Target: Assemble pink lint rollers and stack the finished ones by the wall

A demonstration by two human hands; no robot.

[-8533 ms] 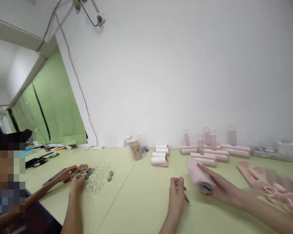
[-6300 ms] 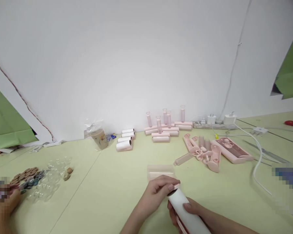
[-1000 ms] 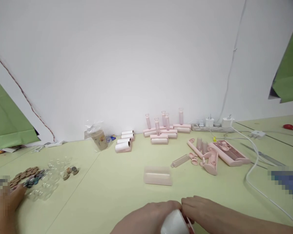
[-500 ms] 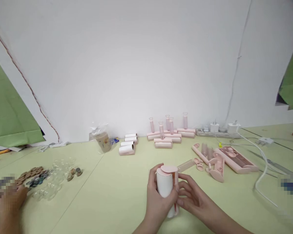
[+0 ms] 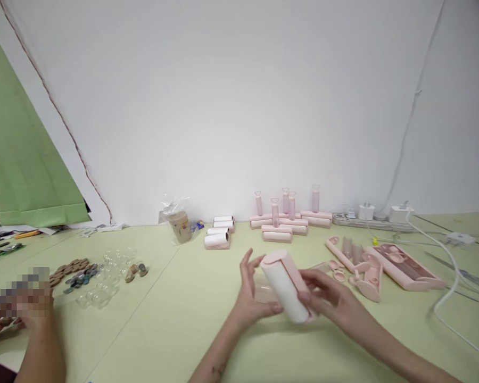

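Observation:
A white paper lint roller with a pink casing (image 5: 286, 287) is tilted above the table, its round pink end cap up and to the left. My right hand (image 5: 327, 292) is closed around its right side, thumb on the front. To the left of the roller, my left hand (image 5: 249, 295) is open, fingers apart; its thumb tip is close to the white paper, and I cannot tell if it touches. A clear plastic piece (image 5: 263, 293) shows behind the left hand's gap; whether it lies on the table is unclear.
Pink casing parts (image 5: 369, 279) and a large pink shell (image 5: 407, 268) lie right. Assembled pink rollers (image 5: 277, 234) and white rolls (image 5: 216, 240) line the wall. A bagged cup (image 5: 179, 226), clear beads (image 5: 98, 295), a power strip (image 5: 383, 224) and another person's hand (image 5: 34, 306) are around.
The lint roller has gone from upright to tilted, its top leaning left. My left hand has let go of it and spread its fingers; my right hand now grips it. The view has shifted left.

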